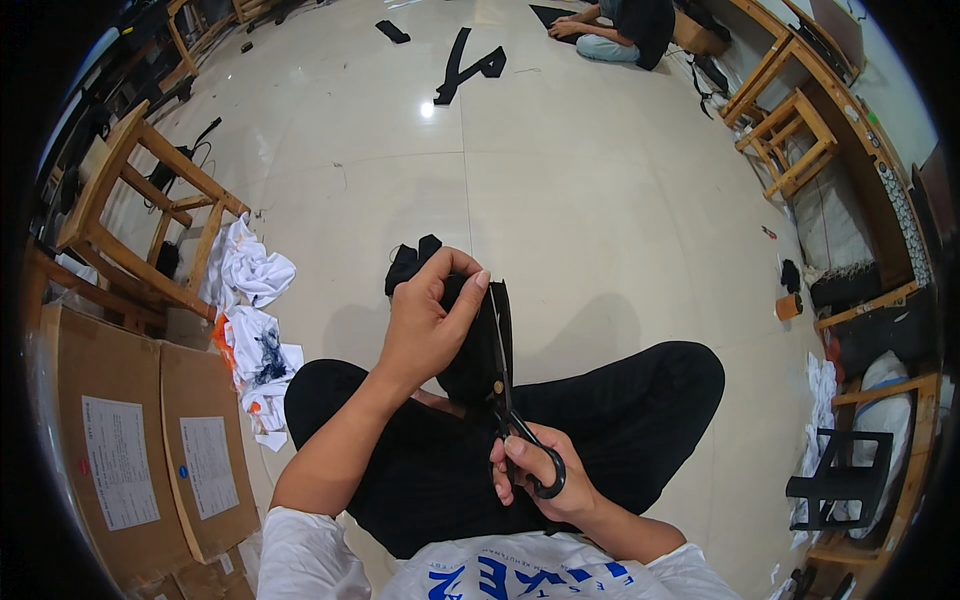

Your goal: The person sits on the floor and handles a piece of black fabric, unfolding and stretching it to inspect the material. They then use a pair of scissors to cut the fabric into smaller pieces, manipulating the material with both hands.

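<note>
My left hand pinches the top edge of black fabric, raised above my crossed legs in dark pants. A bunched piece of black cloth shows just beyond its fingers. My right hand grips black-handled scissors low over my lap, thumb in the larger loop. The long blades point away from me along the fabric's right side, their tips close to my left thumb; whether they are fully shut is hard to tell.
Wooden stools, cardboard boxes and white cloth line the left and right. A black plastic stool is at right. Black strips lie ahead, near another person seated on the tiled floor.
</note>
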Demonstrator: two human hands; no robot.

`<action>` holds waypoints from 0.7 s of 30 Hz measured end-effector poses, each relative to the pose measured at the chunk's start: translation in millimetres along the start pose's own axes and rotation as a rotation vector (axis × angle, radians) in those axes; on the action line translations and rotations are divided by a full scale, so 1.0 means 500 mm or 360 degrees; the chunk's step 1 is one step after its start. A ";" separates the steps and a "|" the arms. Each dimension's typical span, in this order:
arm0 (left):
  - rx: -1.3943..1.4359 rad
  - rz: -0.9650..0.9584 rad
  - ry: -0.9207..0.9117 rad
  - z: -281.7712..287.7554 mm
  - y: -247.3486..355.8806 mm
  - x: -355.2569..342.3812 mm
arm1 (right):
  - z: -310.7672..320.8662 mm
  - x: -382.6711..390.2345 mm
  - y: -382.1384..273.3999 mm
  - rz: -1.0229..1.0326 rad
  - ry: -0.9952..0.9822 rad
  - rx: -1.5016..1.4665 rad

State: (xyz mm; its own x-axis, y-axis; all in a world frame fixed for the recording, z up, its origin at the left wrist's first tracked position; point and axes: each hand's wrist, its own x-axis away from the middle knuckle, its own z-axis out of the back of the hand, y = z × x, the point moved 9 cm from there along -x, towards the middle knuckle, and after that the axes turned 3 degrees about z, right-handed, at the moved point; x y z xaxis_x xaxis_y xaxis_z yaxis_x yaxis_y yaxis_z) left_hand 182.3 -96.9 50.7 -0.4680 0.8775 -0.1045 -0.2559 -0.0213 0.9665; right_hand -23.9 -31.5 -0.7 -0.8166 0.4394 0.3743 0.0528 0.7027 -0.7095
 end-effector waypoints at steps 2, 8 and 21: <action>-0.0004 -0.0020 0.0008 0.001 0.003 0.000 | -0.001 -0.001 -0.003 0.0012 0.0009 0.0001; 0.0026 0.0013 -0.0034 -0.001 0.002 0.000 | 0.006 -0.001 -0.019 0.0020 0.0123 0.0213; -0.0113 -0.0047 -0.0052 -0.002 0.008 0.000 | 0.035 0.007 -0.041 -0.0057 0.0318 0.0367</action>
State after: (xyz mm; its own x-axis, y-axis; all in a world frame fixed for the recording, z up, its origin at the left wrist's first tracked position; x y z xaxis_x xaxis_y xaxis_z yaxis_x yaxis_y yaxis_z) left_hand 180.6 -97.6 54.1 -0.4318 0.8935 -0.1237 -0.3289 -0.0283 0.9439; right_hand -37.8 -54.0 4.7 -0.6852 0.5341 0.4953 -0.1246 0.5840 -0.8021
